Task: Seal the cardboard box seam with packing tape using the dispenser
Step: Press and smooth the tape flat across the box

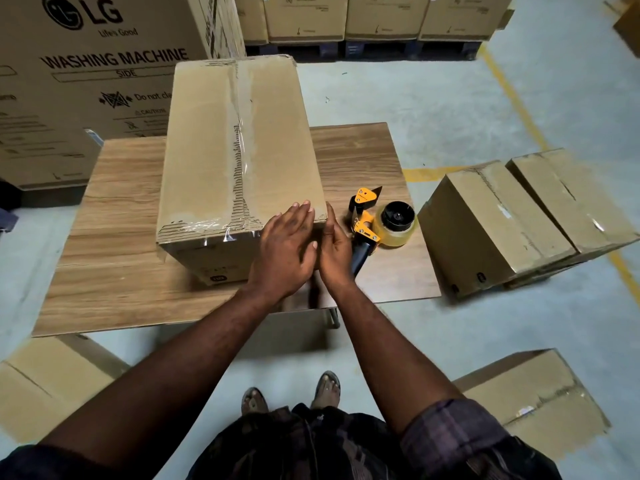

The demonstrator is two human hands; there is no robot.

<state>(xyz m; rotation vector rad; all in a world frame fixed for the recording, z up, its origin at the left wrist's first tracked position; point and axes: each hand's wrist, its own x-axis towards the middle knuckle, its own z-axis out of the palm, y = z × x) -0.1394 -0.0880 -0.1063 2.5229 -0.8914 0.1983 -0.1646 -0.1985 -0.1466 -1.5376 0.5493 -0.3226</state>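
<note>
Dim, even overhead light, glare on the box's tape (242,133), edges bowed and softly blurred.

warehouse vibes: pale concrete floor (433,98) with yellow lines (519,109), wood-grain table (114,258), big LG washing machine carton (86,81), more cartons on pallets (381,19) along the back

One box (207,147) on one table (114,271); one tape dispenser (377,220) holding one tape roll (398,225); two hands: left (287,247), right (334,251); two sandalled feet (254,400); four plain floor boxes (485,223); one large washing-machine carton (86,81); four cartons in back row (304,15), on dark pallets (381,48), count unclear.
</note>
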